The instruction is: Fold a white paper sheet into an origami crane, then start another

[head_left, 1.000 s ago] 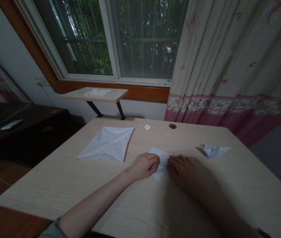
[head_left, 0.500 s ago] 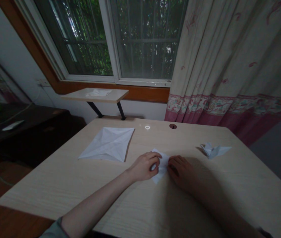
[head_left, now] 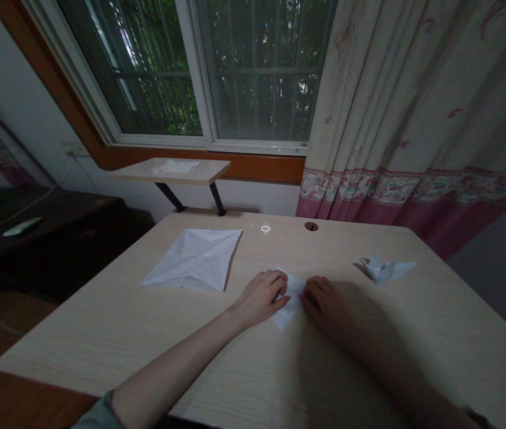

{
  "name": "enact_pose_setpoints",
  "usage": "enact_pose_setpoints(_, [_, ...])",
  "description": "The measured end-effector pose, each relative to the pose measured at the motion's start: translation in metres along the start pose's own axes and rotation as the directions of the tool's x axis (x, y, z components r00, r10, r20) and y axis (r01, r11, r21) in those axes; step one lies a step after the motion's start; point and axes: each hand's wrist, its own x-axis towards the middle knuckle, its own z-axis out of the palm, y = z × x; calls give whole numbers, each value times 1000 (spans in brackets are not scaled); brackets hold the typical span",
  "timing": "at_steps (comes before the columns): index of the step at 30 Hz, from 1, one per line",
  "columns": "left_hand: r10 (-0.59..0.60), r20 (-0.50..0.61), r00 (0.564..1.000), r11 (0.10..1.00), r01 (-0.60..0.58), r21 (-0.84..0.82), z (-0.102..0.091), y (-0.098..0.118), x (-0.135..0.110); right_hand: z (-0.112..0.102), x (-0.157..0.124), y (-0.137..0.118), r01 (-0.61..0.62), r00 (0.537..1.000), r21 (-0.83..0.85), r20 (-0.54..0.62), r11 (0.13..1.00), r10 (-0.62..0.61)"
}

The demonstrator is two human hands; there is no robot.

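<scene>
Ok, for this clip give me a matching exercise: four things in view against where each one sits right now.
Things:
1. creased sheet
2. paper figure
3. left hand
4. small folded paper

Places:
A. right part of the desk
B. between the left hand and the right hand
C. flat on the desk, left of the hands
D. on the left edge of the small folded paper

Pairs: 1-C, 2-A, 3-D, 4-B
</scene>
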Motion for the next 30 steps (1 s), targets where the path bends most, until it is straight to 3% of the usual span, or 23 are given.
enact_pose_setpoints(13, [-45, 12, 999, 995, 44, 95, 7, 4, 3, 6, -1, -1, 5, 1000, -139, -26, 990, -9])
enact_pose_setpoints(30, [-32, 43, 999, 995, 36, -95, 1, -10, 4, 9, -3, 4, -45, 994, -207, -109, 977, 22])
